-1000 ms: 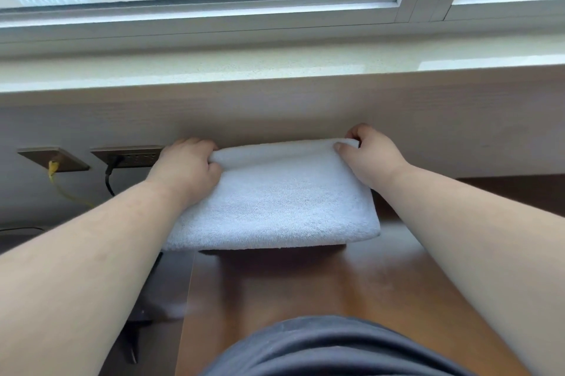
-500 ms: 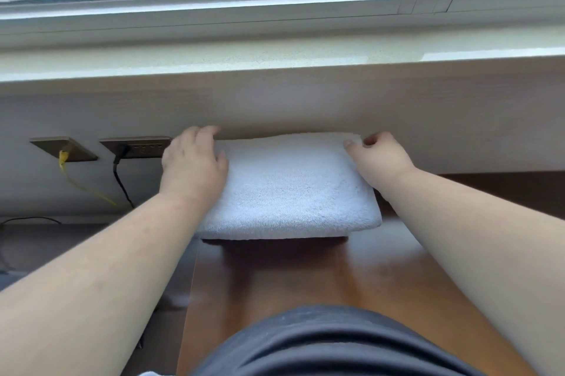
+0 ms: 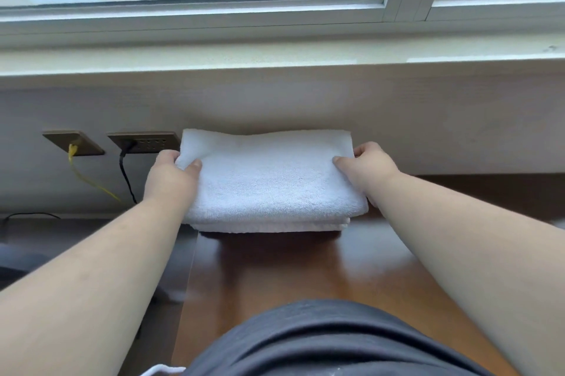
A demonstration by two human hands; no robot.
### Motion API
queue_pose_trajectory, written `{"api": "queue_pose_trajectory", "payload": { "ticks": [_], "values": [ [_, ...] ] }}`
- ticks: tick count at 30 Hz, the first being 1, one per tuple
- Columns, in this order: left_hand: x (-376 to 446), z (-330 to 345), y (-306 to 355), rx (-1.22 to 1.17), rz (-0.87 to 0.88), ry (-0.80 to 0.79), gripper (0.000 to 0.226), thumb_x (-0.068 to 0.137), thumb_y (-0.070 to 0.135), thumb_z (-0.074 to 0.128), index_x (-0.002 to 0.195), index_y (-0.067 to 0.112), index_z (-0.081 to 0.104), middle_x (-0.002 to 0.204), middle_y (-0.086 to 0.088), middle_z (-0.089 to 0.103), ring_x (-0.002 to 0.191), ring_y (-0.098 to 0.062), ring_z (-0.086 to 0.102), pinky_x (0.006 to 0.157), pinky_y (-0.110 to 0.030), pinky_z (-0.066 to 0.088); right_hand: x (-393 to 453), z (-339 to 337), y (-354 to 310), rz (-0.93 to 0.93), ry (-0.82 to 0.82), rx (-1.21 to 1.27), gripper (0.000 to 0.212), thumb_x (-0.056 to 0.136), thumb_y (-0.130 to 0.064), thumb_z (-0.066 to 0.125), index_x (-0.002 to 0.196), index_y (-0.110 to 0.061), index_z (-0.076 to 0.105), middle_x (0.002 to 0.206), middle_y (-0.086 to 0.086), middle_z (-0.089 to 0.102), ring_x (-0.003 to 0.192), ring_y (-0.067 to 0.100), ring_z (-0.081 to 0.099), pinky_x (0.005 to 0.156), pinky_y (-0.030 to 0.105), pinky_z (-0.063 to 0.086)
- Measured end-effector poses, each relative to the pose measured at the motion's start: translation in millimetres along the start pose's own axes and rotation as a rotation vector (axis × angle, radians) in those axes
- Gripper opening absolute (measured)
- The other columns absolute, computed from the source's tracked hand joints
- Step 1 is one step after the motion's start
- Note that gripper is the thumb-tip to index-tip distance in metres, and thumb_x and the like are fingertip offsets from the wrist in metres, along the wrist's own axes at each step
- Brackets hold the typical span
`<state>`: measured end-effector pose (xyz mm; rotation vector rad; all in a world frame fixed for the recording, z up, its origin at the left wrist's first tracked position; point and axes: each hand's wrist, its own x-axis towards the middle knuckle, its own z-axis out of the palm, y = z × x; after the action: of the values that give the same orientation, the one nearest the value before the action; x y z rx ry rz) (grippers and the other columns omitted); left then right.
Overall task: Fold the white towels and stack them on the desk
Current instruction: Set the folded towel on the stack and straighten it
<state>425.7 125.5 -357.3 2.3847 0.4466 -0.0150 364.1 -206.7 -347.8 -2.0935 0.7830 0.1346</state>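
Observation:
A folded white towel (image 3: 269,180) lies at the far end of the brown wooden desk (image 3: 293,271), against the wall under the window. A thinner folded towel layer (image 3: 275,227) shows beneath its near edge. My left hand (image 3: 169,178) grips the top towel's left side, thumb on top and fingers under the edge. My right hand (image 3: 365,170) grips the right side the same way. Both forearms reach in from the bottom corners.
Two wall sockets sit left of the towel: one with a yellow cable (image 3: 73,150), one with a black plug and cord (image 3: 125,152). The desk's left edge (image 3: 191,268) drops to a dark floor. A pale window sill (image 3: 275,54) runs above. My dark shirt (image 3: 321,342) fills the bottom.
My hands were pressing flat on the towel's far corners; now they have slid toward me and taken hold of its left and right sides. The camera has tilted slightly.

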Motion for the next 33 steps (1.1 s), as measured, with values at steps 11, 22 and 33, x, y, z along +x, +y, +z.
{"api": "queue_pose_trajectory", "payload": {
  "ticks": [11, 22, 33],
  "values": [
    [12.0, -2.8, 21.2, -0.034, 0.093, 0.095, 0.040, 0.093, 0.040, 0.057, 0.125, 0.020, 0.044, 0.116, -0.007, 0.058, 0.093, -0.027, 0.055, 0.079, -0.037, 0.042, 3.5, 3.7, -8.9, -0.220, 0.188, 0.096, 0.025, 0.094, -0.031, 0.056, 0.115, -0.018, 0.057, 0.100, -0.006, 0.063, 0.085, 0.017, 0.059, 0.068, 0.026, 0.039],
    [11.5, 2.8, 0.6, -0.002, 0.041, 0.019, 0.038, 0.097, 0.041, 0.050, 0.127, 0.019, 0.045, 0.107, -0.002, 0.057, 0.087, -0.028, 0.053, 0.077, -0.037, 0.040, 1.7, 8.8, -15.0, -0.181, 0.197, 0.365, 0.025, 0.086, -0.026, 0.067, 0.110, -0.026, 0.058, 0.097, -0.011, 0.065, 0.069, -0.007, 0.060, 0.057, 0.009, 0.043],
    [21.8, 5.5, 11.8, 0.033, 0.004, -0.046, 0.050, 0.097, 0.034, 0.054, 0.140, 0.018, 0.034, 0.131, -0.013, 0.053, 0.098, -0.029, 0.050, 0.082, -0.034, 0.034, 16.9, 8.3, -14.5, -0.033, 0.090, 0.093, 0.053, 0.089, -0.030, 0.066, 0.134, -0.018, 0.042, 0.125, 0.004, 0.058, 0.094, 0.022, 0.057, 0.079, 0.025, 0.043]
  ]
}}
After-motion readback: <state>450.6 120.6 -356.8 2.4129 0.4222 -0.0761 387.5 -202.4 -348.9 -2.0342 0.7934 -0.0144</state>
